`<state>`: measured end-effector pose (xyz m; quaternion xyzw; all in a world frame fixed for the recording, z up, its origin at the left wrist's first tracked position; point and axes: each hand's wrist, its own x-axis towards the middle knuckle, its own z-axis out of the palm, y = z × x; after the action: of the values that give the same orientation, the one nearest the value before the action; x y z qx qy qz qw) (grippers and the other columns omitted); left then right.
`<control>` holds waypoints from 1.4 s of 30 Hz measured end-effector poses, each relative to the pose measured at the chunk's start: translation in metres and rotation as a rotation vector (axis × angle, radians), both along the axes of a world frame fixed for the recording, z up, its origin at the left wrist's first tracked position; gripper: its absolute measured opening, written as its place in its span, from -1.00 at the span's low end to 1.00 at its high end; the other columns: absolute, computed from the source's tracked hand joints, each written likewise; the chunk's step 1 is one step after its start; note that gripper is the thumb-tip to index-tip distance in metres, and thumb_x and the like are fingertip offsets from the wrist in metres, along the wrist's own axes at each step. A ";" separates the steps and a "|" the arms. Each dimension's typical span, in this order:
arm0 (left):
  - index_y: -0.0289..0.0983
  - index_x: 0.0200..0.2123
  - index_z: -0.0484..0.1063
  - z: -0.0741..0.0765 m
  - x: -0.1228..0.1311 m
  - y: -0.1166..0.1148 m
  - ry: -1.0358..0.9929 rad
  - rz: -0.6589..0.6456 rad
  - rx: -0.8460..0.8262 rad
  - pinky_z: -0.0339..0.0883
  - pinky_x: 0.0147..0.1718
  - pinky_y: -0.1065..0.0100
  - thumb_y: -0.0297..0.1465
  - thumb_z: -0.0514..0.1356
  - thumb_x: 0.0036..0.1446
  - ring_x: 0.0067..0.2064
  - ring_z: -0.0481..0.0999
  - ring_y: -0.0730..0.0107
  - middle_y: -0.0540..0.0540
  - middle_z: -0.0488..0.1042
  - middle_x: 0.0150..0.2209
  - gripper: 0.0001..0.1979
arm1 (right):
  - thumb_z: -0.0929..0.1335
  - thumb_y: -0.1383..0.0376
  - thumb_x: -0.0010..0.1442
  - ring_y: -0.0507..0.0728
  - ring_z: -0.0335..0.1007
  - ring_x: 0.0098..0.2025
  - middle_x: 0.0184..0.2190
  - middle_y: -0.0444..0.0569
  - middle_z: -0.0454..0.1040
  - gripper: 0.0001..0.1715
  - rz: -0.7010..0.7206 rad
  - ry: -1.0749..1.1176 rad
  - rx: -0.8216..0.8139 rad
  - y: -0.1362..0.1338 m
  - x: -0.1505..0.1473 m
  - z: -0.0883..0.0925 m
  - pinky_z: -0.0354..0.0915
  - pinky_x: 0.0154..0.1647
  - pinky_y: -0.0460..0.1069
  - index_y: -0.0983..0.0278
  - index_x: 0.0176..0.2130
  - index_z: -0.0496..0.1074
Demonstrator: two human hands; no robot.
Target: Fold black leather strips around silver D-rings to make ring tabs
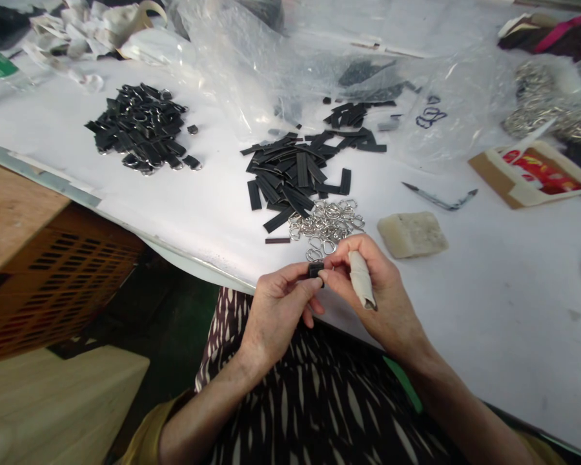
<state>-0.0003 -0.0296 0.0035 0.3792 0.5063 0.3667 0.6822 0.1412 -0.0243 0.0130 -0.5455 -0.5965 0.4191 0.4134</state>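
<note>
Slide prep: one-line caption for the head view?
Left hand and right hand pinch a small black piece near loose metal rings and a pile of black strips.

Looks like a small-parts workshop: white bench (503, 316), loose piles of black strips (302, 169) and metal rings (326, 221), ring-and-strip pieces (142, 126) heaped, slatted crate (72, 271) alongside.

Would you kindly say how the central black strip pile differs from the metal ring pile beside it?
The black strip pile looks dull, while the metal ring pile shines silver. The strips are flat, solid lengths; the rings are hollow loops. The strip pile spreads wider than the ring pile. Both lie on the white table.
</note>
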 end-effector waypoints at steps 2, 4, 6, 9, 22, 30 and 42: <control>-0.36 -0.21 0.52 -0.003 0.002 0.000 -0.104 0.020 -0.035 0.33 -0.53 0.49 -0.41 0.18 0.11 -0.53 0.43 0.48 -0.05 0.48 -0.52 -0.80 | 0.34 0.44 0.11 0.00 0.25 -0.45 -0.43 -0.19 0.35 -0.84 -0.003 -0.001 -0.015 0.000 0.000 0.000 0.21 -0.46 -0.11 0.25 -0.30 0.27; -0.38 -0.23 0.53 -0.006 0.003 0.000 -0.175 0.049 -0.058 0.39 -0.46 0.47 -0.43 0.21 0.08 -0.42 0.50 0.42 -0.10 0.54 -0.42 -0.81 | 0.34 0.44 0.11 -0.01 0.25 -0.47 -0.44 -0.19 0.35 -0.85 0.000 0.007 -0.028 0.000 0.000 0.000 0.22 -0.48 -0.12 0.25 -0.31 0.27; -0.38 -0.26 0.54 -0.007 0.003 0.001 -0.210 0.055 -0.084 0.42 -0.45 0.48 -0.43 0.22 0.07 -0.40 0.52 0.42 -0.12 0.55 -0.38 -0.83 | 0.34 0.43 0.10 -0.01 0.25 -0.47 -0.44 -0.19 0.35 -0.85 0.005 0.007 -0.036 -0.001 -0.001 0.000 0.22 -0.49 -0.13 0.25 -0.32 0.27; -0.38 -0.32 0.54 -0.008 0.002 0.001 -0.233 0.068 -0.118 0.44 -0.43 0.47 -0.44 0.24 0.06 -0.43 0.53 0.43 -0.10 0.56 -0.42 -0.86 | 0.35 0.43 0.09 0.00 0.27 -0.45 -0.42 -0.18 0.37 -0.84 -0.002 -0.003 -0.040 -0.001 -0.001 0.001 0.24 -0.47 -0.12 0.24 -0.33 0.26; -0.41 -0.39 0.53 -0.008 0.001 0.004 -0.267 0.131 -0.188 0.45 -0.45 0.47 -0.44 0.30 -0.04 -0.47 0.56 0.41 -0.11 0.56 -0.47 -0.87 | 0.35 0.38 0.12 0.08 0.33 -0.38 -0.34 -0.11 0.41 -0.87 -0.017 -0.038 -0.054 -0.002 -0.001 0.003 0.27 -0.38 -0.02 0.23 -0.33 0.26; -0.43 -0.42 0.49 -0.008 0.000 0.006 -0.287 0.157 -0.232 0.45 -0.50 0.49 -0.47 0.31 -0.05 -0.50 0.56 0.40 -0.14 0.56 -0.51 -0.88 | 0.35 0.41 0.13 0.05 0.29 -0.41 -0.36 -0.12 0.41 -0.86 -0.029 -0.078 -0.021 -0.003 -0.004 0.003 0.25 -0.41 -0.05 0.23 -0.33 0.27; -0.39 -0.47 0.47 -0.008 -0.002 0.006 -0.308 0.184 -0.248 0.46 -0.51 0.48 -0.47 0.33 -0.08 -0.50 0.56 0.37 -0.15 0.57 -0.48 -0.89 | 0.35 0.28 0.23 0.08 0.31 -0.47 -0.44 -0.16 0.49 -0.89 -0.121 -0.145 0.018 -0.019 0.028 0.019 0.27 -0.42 -0.02 0.15 -0.20 0.33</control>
<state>-0.0022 -0.0241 -0.0047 0.1840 0.4700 0.4158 0.7565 0.1693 -0.0437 0.0321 -0.6057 -0.5945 0.3474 0.3988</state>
